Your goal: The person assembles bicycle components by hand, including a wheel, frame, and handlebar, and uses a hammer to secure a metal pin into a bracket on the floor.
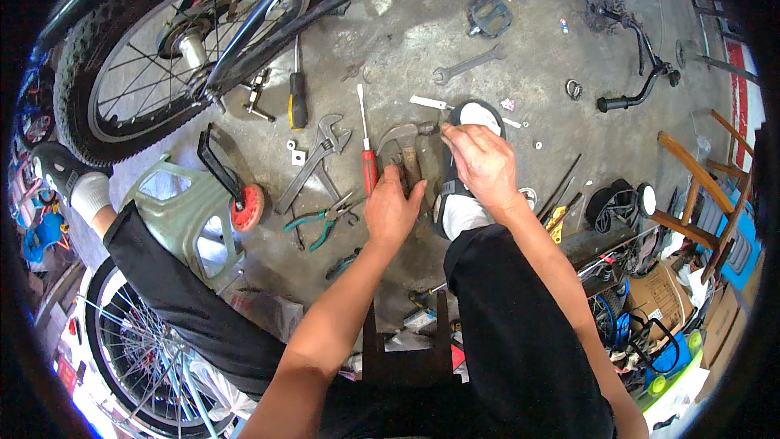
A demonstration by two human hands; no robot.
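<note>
My left hand (392, 210) is low over the floor with its fingers and thumb on either side of the wooden handle of a hammer (412, 164); the lower handle is hidden beneath it. Just left of that hand lies a red-handled screwdriver (369, 169). My right hand (485, 164) is raised over my right shoe (479, 117), thumb and fingertips pinched together; whatever is between them is too small to name. Further left lie an adjustable wrench (313, 164) and green-handled pliers (325, 221).
A bicycle wheel (96, 73) fills the upper left, with a green plastic stool (183, 195) below it. An open-end wrench (470, 64), a pedal (490, 16) and a handlebar (642, 85) lie on the far floor. A wooden chair (695, 167) stands right, beside a cardboard box (656, 297).
</note>
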